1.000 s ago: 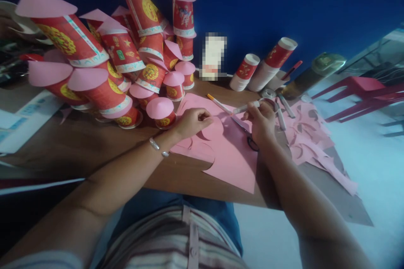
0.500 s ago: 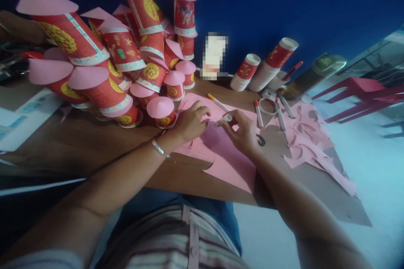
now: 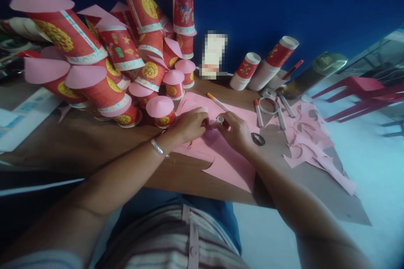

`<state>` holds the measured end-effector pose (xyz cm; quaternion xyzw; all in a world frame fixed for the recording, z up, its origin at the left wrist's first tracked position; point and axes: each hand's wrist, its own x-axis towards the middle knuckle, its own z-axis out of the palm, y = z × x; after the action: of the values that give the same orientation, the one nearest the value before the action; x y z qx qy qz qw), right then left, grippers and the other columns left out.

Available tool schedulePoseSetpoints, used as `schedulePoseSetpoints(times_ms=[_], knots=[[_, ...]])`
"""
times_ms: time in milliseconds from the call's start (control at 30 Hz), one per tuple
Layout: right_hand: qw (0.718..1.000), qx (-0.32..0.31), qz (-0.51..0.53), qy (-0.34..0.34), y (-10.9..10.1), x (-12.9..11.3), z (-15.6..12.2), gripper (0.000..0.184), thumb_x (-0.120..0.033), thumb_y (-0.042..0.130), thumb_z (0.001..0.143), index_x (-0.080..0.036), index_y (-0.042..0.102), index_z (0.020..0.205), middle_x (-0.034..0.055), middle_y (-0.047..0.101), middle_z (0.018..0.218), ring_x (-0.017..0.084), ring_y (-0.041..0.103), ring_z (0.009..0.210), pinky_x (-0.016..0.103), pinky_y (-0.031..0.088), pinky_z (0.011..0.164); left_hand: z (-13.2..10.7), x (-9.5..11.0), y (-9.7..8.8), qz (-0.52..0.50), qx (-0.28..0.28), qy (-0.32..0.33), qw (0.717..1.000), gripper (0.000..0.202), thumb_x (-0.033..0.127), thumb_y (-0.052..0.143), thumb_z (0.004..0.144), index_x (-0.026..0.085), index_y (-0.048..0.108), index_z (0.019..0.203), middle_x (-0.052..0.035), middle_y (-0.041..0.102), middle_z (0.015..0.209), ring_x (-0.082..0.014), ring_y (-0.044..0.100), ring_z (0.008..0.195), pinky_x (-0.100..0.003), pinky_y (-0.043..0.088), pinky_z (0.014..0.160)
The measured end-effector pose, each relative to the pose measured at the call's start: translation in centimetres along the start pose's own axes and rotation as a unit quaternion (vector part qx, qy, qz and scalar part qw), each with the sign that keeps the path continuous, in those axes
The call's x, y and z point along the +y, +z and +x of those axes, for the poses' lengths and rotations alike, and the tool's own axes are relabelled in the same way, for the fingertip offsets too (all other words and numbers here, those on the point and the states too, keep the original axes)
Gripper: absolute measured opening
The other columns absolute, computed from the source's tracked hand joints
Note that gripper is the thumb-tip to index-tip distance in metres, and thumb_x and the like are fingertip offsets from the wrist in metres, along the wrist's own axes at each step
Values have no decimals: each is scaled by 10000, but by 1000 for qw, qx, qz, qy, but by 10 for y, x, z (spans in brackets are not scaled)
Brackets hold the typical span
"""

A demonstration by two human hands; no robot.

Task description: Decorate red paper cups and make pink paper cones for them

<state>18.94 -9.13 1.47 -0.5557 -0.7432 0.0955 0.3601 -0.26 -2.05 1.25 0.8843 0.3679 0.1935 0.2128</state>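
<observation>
Both hands close together over the pink sheet near the middle of the desk, toward its near edge. Left hand curled, fingers pinched on a small piece of pink paper lying on the sheet. Right hand clamped on a glue stick, its white tip pointing at the left hand's fingertips, nearly touching them. Silver bracelet on the left wrist.

Just right of the right hand, black scissors flat on the desk, mostly hidden by the hand, only a handle loop showing. Behind the hands, one orange-tipped pen lying aslant on the sheet's far edge. Farther right, three markers around a ring of tape; a smaller tape roll just behind. Heap of pink scraps along the right edge, spilling toward the near right corner.

At the far left, crowding the left hand's side, a leaning pile of red paper cups with pink cone tops, too many and too overlapped to count surely; the nearest one just beside the left hand. Two stacks of plain red cups lying on their sides at the far edge, against the blue wall. Blurred-out white card between pile and stacks. White papers at the left edge. Red chair beyond the right edge.
</observation>
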Motion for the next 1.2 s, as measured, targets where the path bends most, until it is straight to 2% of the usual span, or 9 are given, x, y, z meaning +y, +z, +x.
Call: schedulePoseSetpoints(times_ms=[233,600,833,1033,1133,1200], knots=[[1000,-25,-5,1,-1,0,4,65,-271,652,949,-223,639,908,23,640,841,146,566,654,283,431,659,2,-2,2,1,-12,-14,1000,84,138,616,811,207,646,774,-40,661,909,-187,611,779,-315,350,578],[999,-26,-48,3,-4,-2,7,89,-255,632,954,-203,633,883,33,651,857,141,577,662,269,419,659,2,1,-2,17,-39,-29,999,84,200,596,860,199,678,842,-44,677,969,-184,639,863,-304,408,650],[998,-15,-64,-4,-6,5,11,52,-207,653,919,-193,632,873,38,658,845,149,586,669,263,422,650,2,2,-2,33,-39,-30,998,127,241,566,888,191,643,800,-51,661,953,-186,626,833,-308,362,618],[996,-20,-83,2,-8,8,11,63,-237,613,941,-203,639,896,42,659,851,155,584,668,271,427,650,3,1,-1,38,-36,-31,998,131,223,555,873,186,612,761,-53,657,939,-176,608,806,-311,325,599],[994,-9,-109,-7,-10,11,9,86,-255,595,955,-203,642,904,45,659,839,165,583,667,278,423,639,3,2,-1,32,-36,-41,998,111,226,573,853,190,631,766,-44,657,921,-172,596,780,-314,328,600],[993,20,-118,-12,-14,10,7,101,-271,593,961,-204,639,901,42,652,820,168,581,660,281,423,630,3,2,-2,26,-36,-46,998,87,213,589,834,193,648,773,-38,659,916,-170,595,778,-314,343,611]])
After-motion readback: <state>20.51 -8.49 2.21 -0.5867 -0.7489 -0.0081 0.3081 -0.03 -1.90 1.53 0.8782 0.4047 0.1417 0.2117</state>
